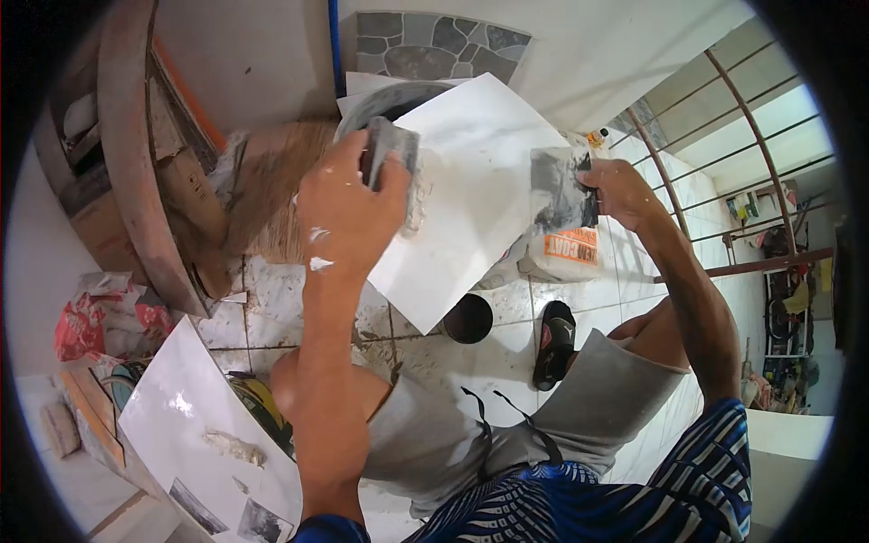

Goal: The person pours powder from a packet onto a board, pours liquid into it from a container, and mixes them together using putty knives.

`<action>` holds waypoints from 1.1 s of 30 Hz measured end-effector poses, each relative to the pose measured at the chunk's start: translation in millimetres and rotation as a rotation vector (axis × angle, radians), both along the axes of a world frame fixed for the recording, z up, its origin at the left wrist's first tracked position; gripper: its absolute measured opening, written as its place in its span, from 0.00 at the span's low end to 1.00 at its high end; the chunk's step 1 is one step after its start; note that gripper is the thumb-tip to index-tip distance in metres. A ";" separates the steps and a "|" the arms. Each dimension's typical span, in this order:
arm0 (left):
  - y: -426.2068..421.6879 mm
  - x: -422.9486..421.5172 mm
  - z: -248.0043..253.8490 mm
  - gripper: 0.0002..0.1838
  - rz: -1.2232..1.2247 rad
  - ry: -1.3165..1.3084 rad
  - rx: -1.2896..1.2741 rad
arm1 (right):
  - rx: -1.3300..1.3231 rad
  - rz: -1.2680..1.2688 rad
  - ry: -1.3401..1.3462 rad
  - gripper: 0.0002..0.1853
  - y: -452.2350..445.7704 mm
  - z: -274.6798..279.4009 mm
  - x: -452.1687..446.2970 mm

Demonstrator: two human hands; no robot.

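My left hand [348, 213], spotted with white paste, is closed around a grey putty spreader [391, 149]. Its blade rests at the left side of a glossy white board [480, 172], beside a streak of whitish putty [417, 204]. My right hand [620, 195] pinches the edge of a second flat spreader [557, 190], smeared with dark and white residue, over the board's right side. The board lies tilted across the rim of a round grey tub [362, 110], hiding much of it.
A bag with orange print [570, 249] and a dark round container [468, 319] sit on the tiled floor. Cardboard and curved boards [131, 154] lean at left. Another white sheet [195, 407] with putty and two spreaders lies lower left. A metal grille [742, 109] stands right.
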State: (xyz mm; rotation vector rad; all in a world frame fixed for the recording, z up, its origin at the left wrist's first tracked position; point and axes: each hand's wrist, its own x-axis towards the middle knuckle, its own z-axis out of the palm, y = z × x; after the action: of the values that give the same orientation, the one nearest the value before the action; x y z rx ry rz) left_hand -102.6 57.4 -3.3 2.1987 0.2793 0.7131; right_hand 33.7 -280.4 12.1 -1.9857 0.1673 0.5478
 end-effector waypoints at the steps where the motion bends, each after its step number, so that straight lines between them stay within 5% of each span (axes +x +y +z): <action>1: 2.7 -0.5 1.3 0.18 0.016 0.007 -0.037 | -0.156 0.213 -0.152 0.09 -20.0 -17.8 15.7; 2: 5.1 -1.8 3.8 0.18 0.033 0.016 -0.073 | -0.310 0.428 -0.303 0.08 -15.3 -19.5 18.5; 5: 10.7 -3.8 4.0 0.18 0.058 0.027 -0.179 | -0.405 0.503 -0.327 0.11 10.1 -14.8 19.0; 7: 11.3 -3.5 2.3 0.19 0.076 0.007 -0.186 | -0.169 0.198 -0.076 0.11 52.2 -8.7 16.5; 14: 9.1 -7.6 -3.2 0.19 0.117 0.001 -0.123 | -0.051 0.430 -0.013 0.10 135.1 -18.7 15.5; 27: -33.2 1.8 -13.9 0.13 0.075 -0.048 0.053 | -0.301 0.593 -0.234 0.14 142.7 55.0 -39.6; 30: -15.7 -2.1 -8.1 0.19 0.150 0.093 -0.019 | -0.182 0.586 -0.262 0.18 126.0 55.4 -17.0; 33: 5.0 -5.2 -5.2 0.21 0.160 0.023 -0.206 | -0.395 0.590 -0.332 0.14 118.3 46.9 37.5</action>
State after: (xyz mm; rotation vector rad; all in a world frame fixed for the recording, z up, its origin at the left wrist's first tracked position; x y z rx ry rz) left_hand -107.8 62.4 -8.5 2.0058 0.5218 0.7121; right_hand 71.2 -162.2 58.9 -2.4868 -0.5743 0.5713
